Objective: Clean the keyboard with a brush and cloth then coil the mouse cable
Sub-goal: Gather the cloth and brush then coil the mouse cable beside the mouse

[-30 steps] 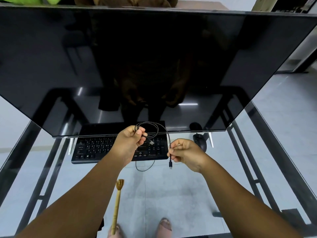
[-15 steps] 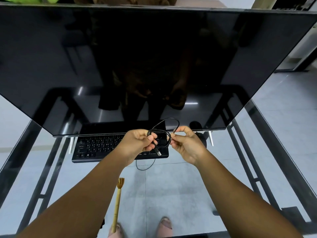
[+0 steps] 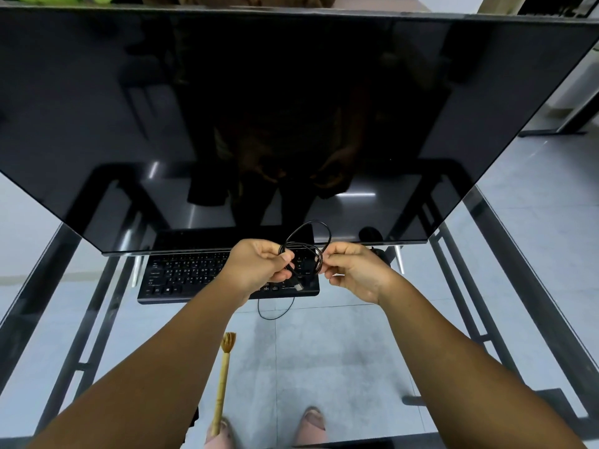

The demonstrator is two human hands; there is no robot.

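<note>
At frame centre, left hand [image 3: 259, 265] clamps the cable [image 3: 308, 251] coils; right hand [image 3: 353, 272] pinches the loop's right side, plug [image 3: 299, 286] dangling below

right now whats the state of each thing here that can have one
monitor: screen dark, apparently off
mouse cable: partly coiled in loops, held up between both hands, plug end dangling
left hand: grip closed on the mouse cable
right hand: fingertips pinching the mouse cable loops
keyboard: flat on the glass desk, under the monitor's edge
brush: lying on the desk, not held
mouse: mostly hidden behind the right hand
</note>
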